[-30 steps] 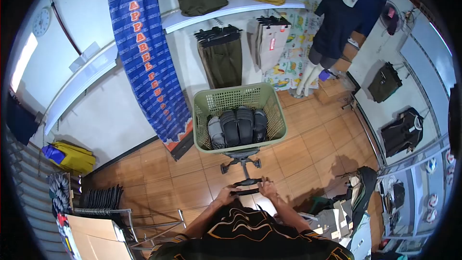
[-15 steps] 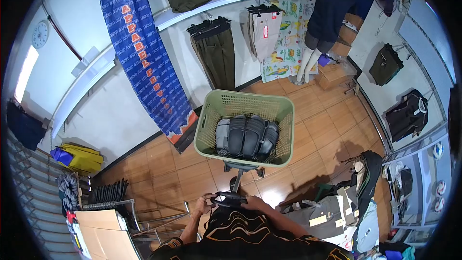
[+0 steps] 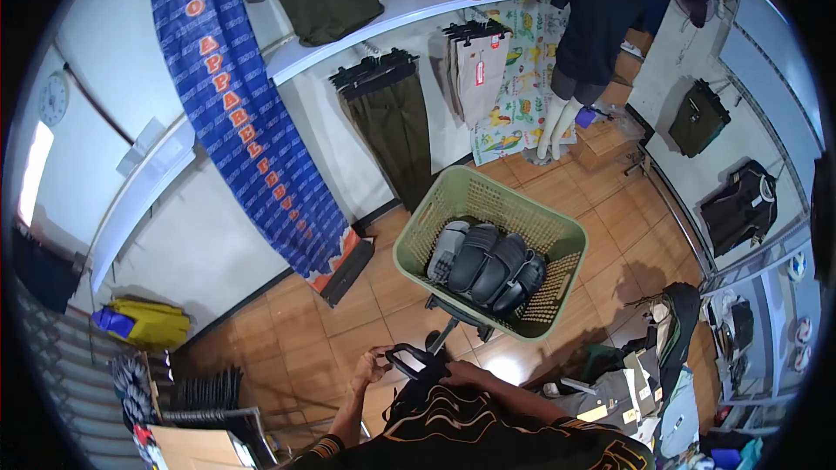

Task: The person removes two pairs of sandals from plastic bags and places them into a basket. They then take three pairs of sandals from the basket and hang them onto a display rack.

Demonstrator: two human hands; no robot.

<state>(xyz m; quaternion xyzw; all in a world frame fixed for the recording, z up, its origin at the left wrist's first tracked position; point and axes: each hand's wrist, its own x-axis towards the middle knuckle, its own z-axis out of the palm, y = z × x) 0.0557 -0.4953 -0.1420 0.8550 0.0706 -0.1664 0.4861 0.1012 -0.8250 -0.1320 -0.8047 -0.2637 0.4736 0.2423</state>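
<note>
My left hand is closed round the left side of a black loop-shaped handle. On the handle's right side my right hand is also closed, its fingers partly hidden. A short bar runs from the handle to a dark base, which carries a green perforated plastic basket. Several black and grey slide sandals lie side by side inside the basket. It stands angled to the right in front of me.
A blue banner leans by the left wall. Trousers hang ahead, beside a mannequin and cardboard boxes. Folded clothes are piled at my right. A metal rack stands at lower left.
The basket has swung to the right and turned clockwise, along with the handle. Both my hands have stayed on the handle. The sandals moved with the basket.
</note>
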